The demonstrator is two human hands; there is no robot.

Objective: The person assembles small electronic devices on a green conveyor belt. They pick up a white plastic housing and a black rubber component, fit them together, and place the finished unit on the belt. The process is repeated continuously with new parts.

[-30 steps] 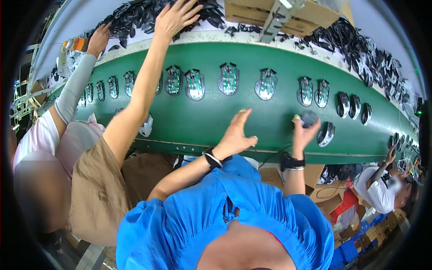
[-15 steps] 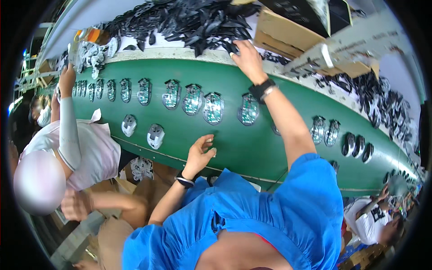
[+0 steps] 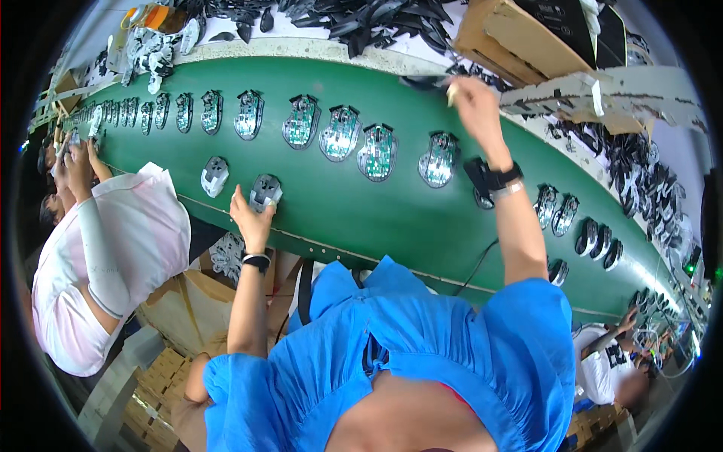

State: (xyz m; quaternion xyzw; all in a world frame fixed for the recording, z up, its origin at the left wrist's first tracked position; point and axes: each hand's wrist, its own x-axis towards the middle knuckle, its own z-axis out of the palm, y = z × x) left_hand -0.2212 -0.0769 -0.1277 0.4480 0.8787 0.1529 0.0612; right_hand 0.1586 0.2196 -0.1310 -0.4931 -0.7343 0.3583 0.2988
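My left hand [image 3: 252, 218] is at the belt's near edge, fingers spread on one side of a grey computer mouse [image 3: 265, 190] and thumb at its lower right. Whether it grips the mouse firmly is unclear. A second grey mouse [image 3: 215, 176] lies to its left. Over the far edge, my blurred right hand [image 3: 474, 105] pinches a long black plastic piece [image 3: 424, 82], also smeared by motion. Below it lies an opened mouse base with a green circuit board [image 3: 438, 160]. My right wrist partly covers a dark mouse [image 3: 477, 181].
The green conveyor belt [image 3: 339, 215] carries a row of opened mice with circuit boards [image 3: 301, 122]. Beyond its far rim are heaped black plastic pieces [image 3: 361, 26] and a cardboard box [image 3: 520, 38]. A co-worker in a white top [image 3: 124, 248] works at left; another person [image 3: 602, 361] is at right.
My left hand has moved left to the grey mouse. My right hand has left the black heap, moving right and back toward the belt with a black piece. The view has shifted.
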